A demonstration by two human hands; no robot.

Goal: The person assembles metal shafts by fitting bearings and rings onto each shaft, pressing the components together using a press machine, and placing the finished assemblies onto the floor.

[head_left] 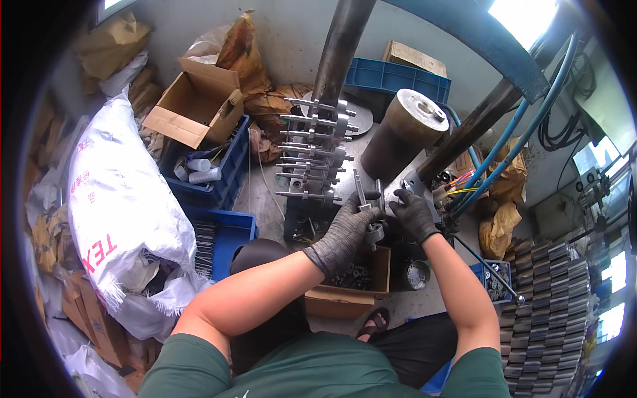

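My left hand (345,232), in a dark grey glove, is closed around a steel shaft (359,188) with a round metal collar (374,233) at its lower end. The shaft stands tilted in front of the press base. My right hand (416,215), gloved alike, is just to its right with fingers curled together by a small shiny metal piece. What those fingers hold, if anything, is too small to make out. A short metal rod (379,192) stands between the two hands. Left of them, several similar shafts with collars (312,159) lie side by side in a row.
A thick metal cylinder (406,132) and steel posts (338,53) rise behind my hands. Below them sits a cardboard box (342,304) with small metal parts. Blue crates (229,232) and a white sack (126,199) are left; stacked metal pieces (544,312) and blue hoses (511,156) are right.
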